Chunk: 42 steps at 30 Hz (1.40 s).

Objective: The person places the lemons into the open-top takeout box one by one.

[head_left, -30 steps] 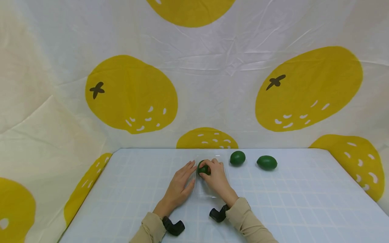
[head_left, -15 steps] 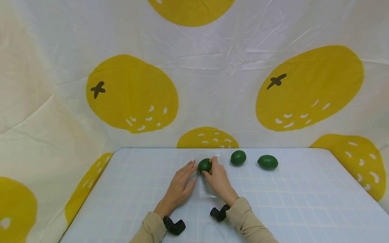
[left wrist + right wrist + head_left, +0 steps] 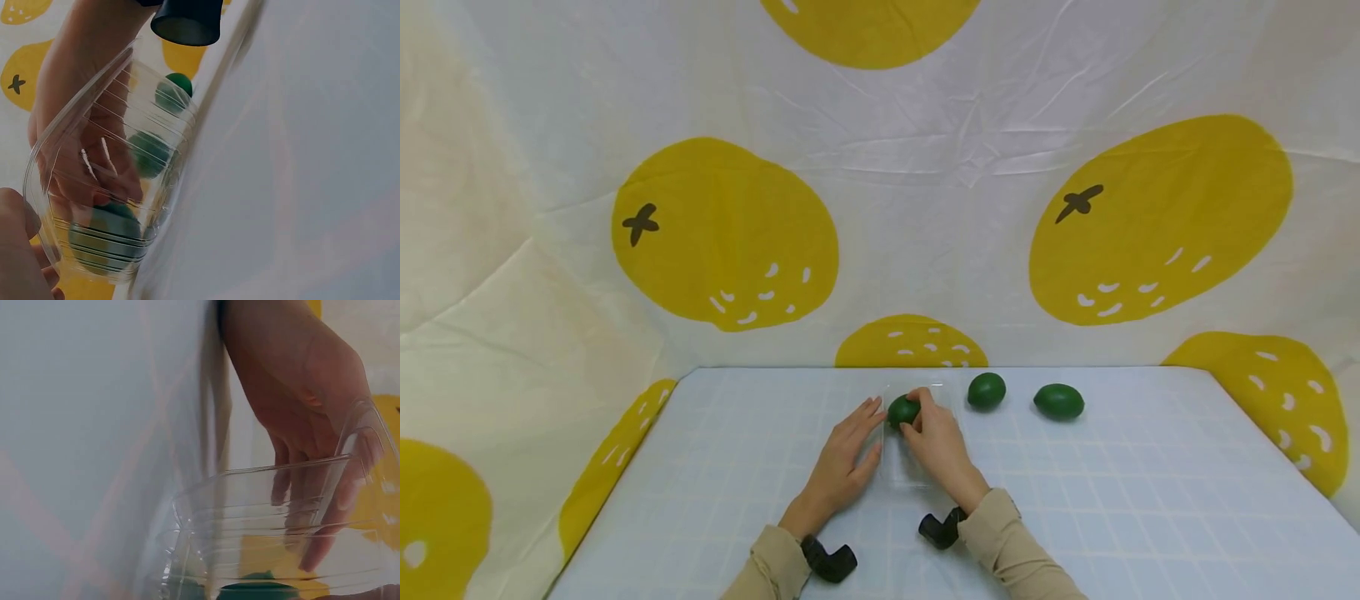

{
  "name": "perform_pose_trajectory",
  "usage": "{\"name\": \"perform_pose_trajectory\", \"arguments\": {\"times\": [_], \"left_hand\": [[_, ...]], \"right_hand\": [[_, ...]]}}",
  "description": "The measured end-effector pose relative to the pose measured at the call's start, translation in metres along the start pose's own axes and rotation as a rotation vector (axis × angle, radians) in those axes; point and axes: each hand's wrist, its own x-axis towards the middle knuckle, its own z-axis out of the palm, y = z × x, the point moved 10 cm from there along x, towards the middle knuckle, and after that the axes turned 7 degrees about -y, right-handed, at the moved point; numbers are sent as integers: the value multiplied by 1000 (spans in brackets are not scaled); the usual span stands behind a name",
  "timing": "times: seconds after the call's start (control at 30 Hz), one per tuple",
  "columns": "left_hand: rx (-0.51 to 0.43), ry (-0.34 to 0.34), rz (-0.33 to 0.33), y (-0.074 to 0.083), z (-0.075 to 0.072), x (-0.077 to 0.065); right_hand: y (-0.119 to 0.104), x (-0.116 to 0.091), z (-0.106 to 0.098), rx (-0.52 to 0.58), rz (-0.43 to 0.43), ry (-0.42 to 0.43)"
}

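Observation:
A clear plastic container [image 3: 904,467] lies in the middle of the table. My right hand [image 3: 914,414] pinches a dark green fruit [image 3: 901,409] at the container's far end. In the left wrist view this fruit [image 3: 103,240] shows through the ribbed container [image 3: 106,187], with the right hand [image 3: 81,94] behind the wall. My left hand [image 3: 872,429] rests with straight fingers against the container's left side. The right wrist view shows those fingers [image 3: 300,481] flat along the clear wall [image 3: 262,519].
Two more green fruits [image 3: 987,391] [image 3: 1058,402] lie on the table to the right of the container. A white cloth with yellow fruit prints [image 3: 722,233] hangs behind and at the sides. The tablecloth [image 3: 1112,500] is pale blue with a grid.
The right hand has shifted the green fruit slightly toward the container's far end, and more of the fruit shows. The left hand has stayed against the container.

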Motion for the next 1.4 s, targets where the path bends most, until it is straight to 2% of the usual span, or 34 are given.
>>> {"name": "perform_pose_trajectory", "arguments": {"times": [0.3,0.53,0.73,0.87,1.0,1.17,1.4], "left_hand": [[13,1,11,2,-1,-1],[21,18,27,1,-2,0],[22,19,24,-1,-1,-1],[26,17,26,-1,-1,-2],[28,19,22,-2,-1,-3],[16,13,13,-2,-2,-3],[13,15,22,-1,0,-1]], "right_hand": [[-3,-1,-15,41,1,-3],[6,-2,-59,142,-5,132],[18,-2,-90,195,-84,241],[35,-5,-104,251,-105,337],[56,-7,-110,306,-81,403],[83,-4,-103,296,-20,363],[115,6,-76,225,44,160]]}}
